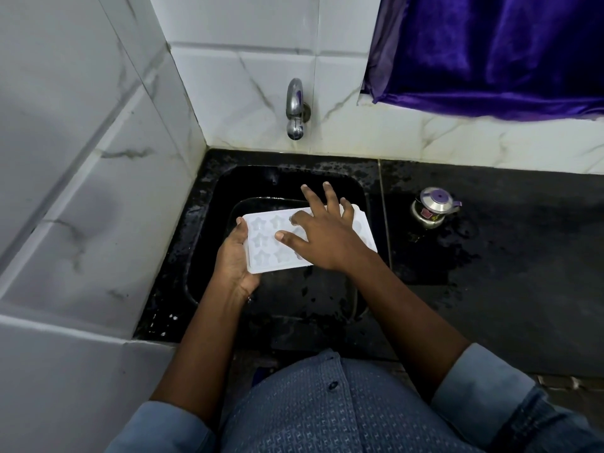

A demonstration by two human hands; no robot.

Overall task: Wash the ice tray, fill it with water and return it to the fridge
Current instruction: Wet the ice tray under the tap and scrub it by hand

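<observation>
Your left hand (236, 258) grips one end of the star-mould ice tray (260, 238) over the sink (214, 197). Your right hand (322, 232) lies flat on top, fingers spread. Rub each cavity, working away from that grip.

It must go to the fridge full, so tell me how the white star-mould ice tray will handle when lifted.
Probably light: the left hand holds the white star-mould ice tray by one end, the right hand spread on top. Likely stiff, since it shows no sag over the black sink. Possibly slippery: the dark counter beside it looks wet.
</observation>
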